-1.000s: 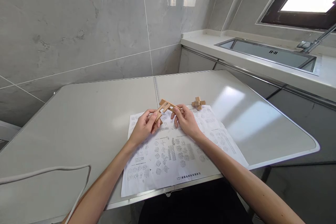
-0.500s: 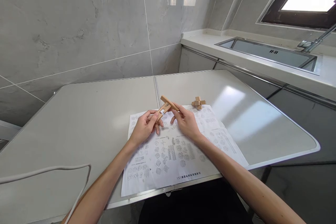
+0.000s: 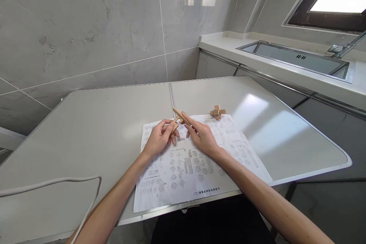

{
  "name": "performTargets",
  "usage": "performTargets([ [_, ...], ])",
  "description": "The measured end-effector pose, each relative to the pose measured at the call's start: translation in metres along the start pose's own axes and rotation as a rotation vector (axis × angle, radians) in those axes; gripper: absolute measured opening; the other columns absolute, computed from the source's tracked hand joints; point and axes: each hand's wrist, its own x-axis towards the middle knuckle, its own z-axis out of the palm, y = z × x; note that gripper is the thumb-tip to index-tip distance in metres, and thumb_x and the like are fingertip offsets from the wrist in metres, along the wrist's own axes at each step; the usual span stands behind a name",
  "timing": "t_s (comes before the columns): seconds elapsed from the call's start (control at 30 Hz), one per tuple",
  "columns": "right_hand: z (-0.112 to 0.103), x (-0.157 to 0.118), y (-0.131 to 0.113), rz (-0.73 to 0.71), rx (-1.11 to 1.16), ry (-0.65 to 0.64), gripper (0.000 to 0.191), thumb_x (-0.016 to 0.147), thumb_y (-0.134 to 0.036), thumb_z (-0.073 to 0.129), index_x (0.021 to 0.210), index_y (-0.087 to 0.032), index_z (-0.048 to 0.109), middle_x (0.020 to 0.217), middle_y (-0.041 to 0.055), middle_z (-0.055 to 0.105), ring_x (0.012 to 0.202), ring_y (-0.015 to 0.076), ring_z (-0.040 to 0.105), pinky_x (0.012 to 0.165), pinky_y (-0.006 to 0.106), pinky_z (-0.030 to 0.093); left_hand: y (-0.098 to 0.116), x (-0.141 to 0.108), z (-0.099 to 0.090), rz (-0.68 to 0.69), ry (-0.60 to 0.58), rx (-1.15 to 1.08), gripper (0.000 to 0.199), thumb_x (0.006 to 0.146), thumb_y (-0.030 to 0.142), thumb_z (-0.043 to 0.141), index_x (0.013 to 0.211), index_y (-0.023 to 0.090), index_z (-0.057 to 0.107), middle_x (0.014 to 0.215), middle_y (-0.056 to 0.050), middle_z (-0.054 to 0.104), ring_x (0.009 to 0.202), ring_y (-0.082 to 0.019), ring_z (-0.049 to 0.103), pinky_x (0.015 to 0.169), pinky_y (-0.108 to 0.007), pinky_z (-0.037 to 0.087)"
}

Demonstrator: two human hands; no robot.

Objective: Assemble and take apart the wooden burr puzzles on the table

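Observation:
Between thumb and fingers, my left hand (image 3: 158, 138) grips a notched wooden puzzle piece (image 3: 175, 126) at its near end. My right hand (image 3: 202, 136) is closed on a slim wooden puzzle stick (image 3: 178, 114), which lies slantwise across the far end of the notched piece. The two pieces touch and are held above a printed instruction sheet (image 3: 171, 198) covered with small diagrams. Beyond my right hand, an assembled wooden cross-shaped puzzle (image 3: 217, 112) rests at the sheet's far edge. My fingers hide parts of both held pieces.
The sheet lies on a light folding table (image 3: 94, 133) with a seam across it. A white cable (image 3: 57, 180) runs over the table's left front. Behind stands a grey tiled wall (image 3: 100, 26); at right is a counter with a sink (image 3: 294, 59).
The notched piece has turned in my left hand, so its marked flat face no longer shows. The stick has tipped slightly lower. Both hands stay in nearly the same place.

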Motion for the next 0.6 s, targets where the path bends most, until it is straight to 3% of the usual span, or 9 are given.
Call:
performTargets([
  [0.33, -0.0035, 0.0015, -0.0042, 0.012, 0.055, -0.023, 0.053, 0.111, -0.024, 0.046, 0.162, -0.035, 0.051, 0.115, 0.0036, 0.081, 0.062, 0.0153, 0.067, 0.067, 0.032, 0.058, 0.0040, -0.0027, 0.0015, 0.014, 0.015, 0.012, 0.039, 0.104, 0.059, 0.059, 0.099, 0.021, 0.059, 0.078, -0.001, 0.071, 0.050, -0.010, 0.053, 0.058, -0.028, 0.047],
  [0.6, 0.0005, -0.0020, -0.0047, -0.044, 0.019, -0.107, 0.050, 0.111, -0.022, 0.043, 0.160, -0.032, 0.055, 0.081, -0.0001, 0.074, 0.066, 0.0175, 0.066, 0.067, 0.030, 0.053, 0.0044, -0.0025, 0.0037, 0.013, 0.025, 0.017, 0.038, 0.104, 0.059, 0.058, 0.097, 0.022, 0.056, 0.076, 0.000, 0.070, 0.053, -0.012, 0.055, 0.059, -0.028, 0.048],
])
